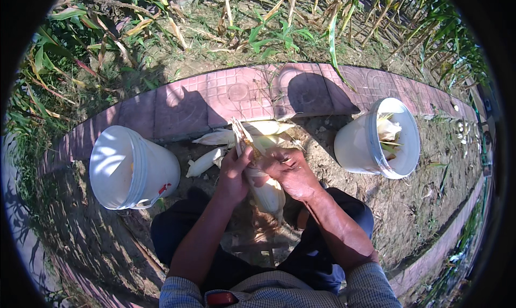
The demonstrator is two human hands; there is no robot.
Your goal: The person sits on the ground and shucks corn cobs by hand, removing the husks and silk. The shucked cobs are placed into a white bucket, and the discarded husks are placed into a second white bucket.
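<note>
Both hands are on an ear of corn [254, 149] in front of my knees. My left hand [235, 173] grips the ear from the left side. My right hand [291, 172] is closed on the husk at its upper part, where a strip of yellow kernels shows between parted leaves. Below the hands bulges a pale husk [269, 197]; whether it belongs to the same ear I cannot tell. Several unpeeled ears lie on the soil just beyond, among them a corn ear [204, 162] near my left hand and a corn ear [268, 127] farther off.
To the left a white plastic bucket [161, 167] leans with its mouth toward the left; little of its contents shows. On the right, another white bucket [354, 143] holds husk leaves [388, 130]. A pink paving-tile strip [238, 90] curves past, with corn plants [60, 58] beyond.
</note>
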